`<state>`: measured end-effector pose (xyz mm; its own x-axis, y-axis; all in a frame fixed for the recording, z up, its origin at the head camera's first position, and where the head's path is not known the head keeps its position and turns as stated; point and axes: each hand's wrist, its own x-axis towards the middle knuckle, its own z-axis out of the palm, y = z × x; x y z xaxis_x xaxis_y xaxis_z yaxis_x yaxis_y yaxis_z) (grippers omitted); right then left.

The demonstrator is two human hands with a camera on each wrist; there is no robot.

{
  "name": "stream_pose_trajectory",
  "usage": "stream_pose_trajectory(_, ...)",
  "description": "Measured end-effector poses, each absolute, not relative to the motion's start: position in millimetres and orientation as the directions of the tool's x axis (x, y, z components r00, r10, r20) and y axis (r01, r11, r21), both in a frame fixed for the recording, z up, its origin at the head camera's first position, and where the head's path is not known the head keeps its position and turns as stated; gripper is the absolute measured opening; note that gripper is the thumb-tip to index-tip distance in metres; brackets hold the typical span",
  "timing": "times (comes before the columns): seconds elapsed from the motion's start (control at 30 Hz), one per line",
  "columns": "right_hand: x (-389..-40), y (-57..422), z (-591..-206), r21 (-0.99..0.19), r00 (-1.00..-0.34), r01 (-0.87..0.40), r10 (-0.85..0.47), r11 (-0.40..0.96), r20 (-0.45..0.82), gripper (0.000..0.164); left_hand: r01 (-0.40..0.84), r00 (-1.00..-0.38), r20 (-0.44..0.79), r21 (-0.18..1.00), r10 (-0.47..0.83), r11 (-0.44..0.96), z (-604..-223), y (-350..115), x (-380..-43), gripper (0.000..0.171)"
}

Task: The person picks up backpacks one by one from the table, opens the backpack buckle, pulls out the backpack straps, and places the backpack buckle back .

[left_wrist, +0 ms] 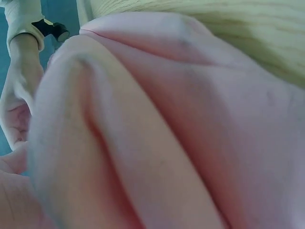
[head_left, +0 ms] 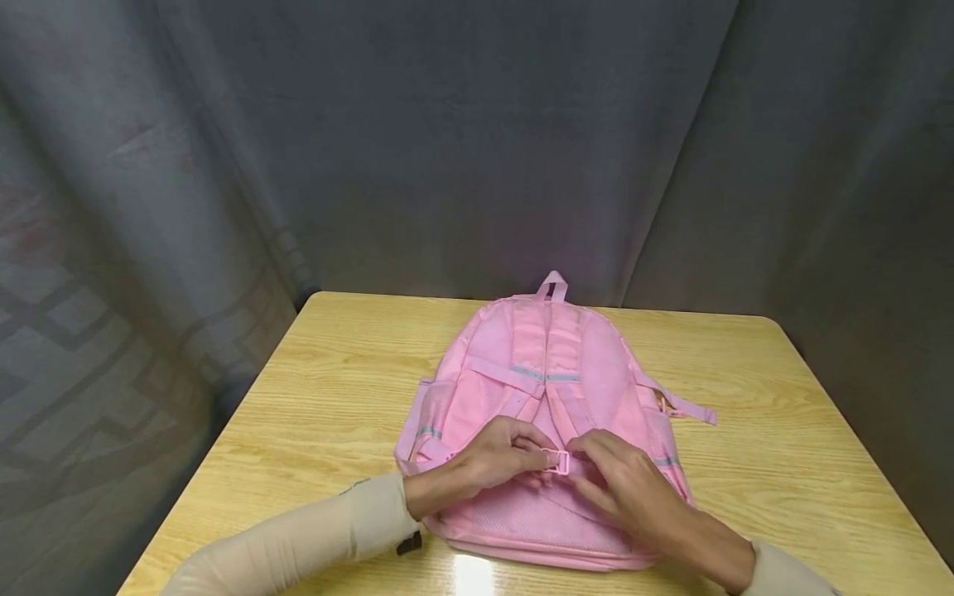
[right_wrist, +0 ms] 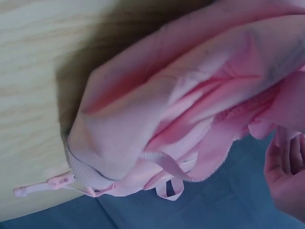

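Observation:
A pink backpack (head_left: 492,406) lies on the table with its back panel and shoulder straps facing up. Over its lower part, my left hand (head_left: 501,454) pinches a pink plastic buckle (head_left: 559,462) between thumb and fingers. On the buckle's other side, my right hand (head_left: 629,484) holds the pink strap (head_left: 578,467) that runs into it, thumb below and fingers above. Folds of the backpack (left_wrist: 157,119) fill most of the left wrist view, hiding the buckle. The right wrist view shows the curled fingers of my right hand (right_wrist: 288,176) at the edge.
The wooden table (head_left: 313,389) extends on both sides of the backpack. Grey curtains (head_left: 477,149) hang behind and beside it. A loose strap end (head_left: 696,411) sticks out at the bag's right, and a carry loop (head_left: 553,285) stands at its top.

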<state>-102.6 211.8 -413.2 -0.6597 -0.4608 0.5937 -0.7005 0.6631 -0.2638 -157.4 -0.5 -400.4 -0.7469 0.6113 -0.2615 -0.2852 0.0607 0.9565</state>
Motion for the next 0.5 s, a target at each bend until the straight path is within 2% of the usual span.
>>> stream_pose_trajectory(0.1,-101.5,211.8,-409.0,-0.314,-0.703,-0.670,-0.440,0.673,0.558,0.027,-0.293,-0.747,-0.265,0.954,0.610,0.056,-401.0,-0.8,-157.4,0.014)
stream_pose_trajectory(0.17,-100.6,211.9,-406.1,-0.383,-0.755,-0.629,-0.415,0.676,0.508,0.026,-0.297,-0.745,-0.266,0.953,0.611,0.054,-401.3,-1.1,-157.4,0.014)
stream_pose_trajectory(0.33,-100.8,214.8,-400.9,-0.601,-0.881,-0.472,-0.382,0.646,0.281,0.017,-0.295,-0.737,-0.264,0.954,0.622,0.055,-401.4,-1.9,-157.4,0.014)
stream_pose_trajectory(0.5,-104.4,221.0,-399.6,-0.783,-0.905,-0.321,-0.417,0.533,0.087,0.006,-0.291,-0.738,-0.268,0.954,0.620,0.065,-401.1,-1.9,-156.8,0.013)
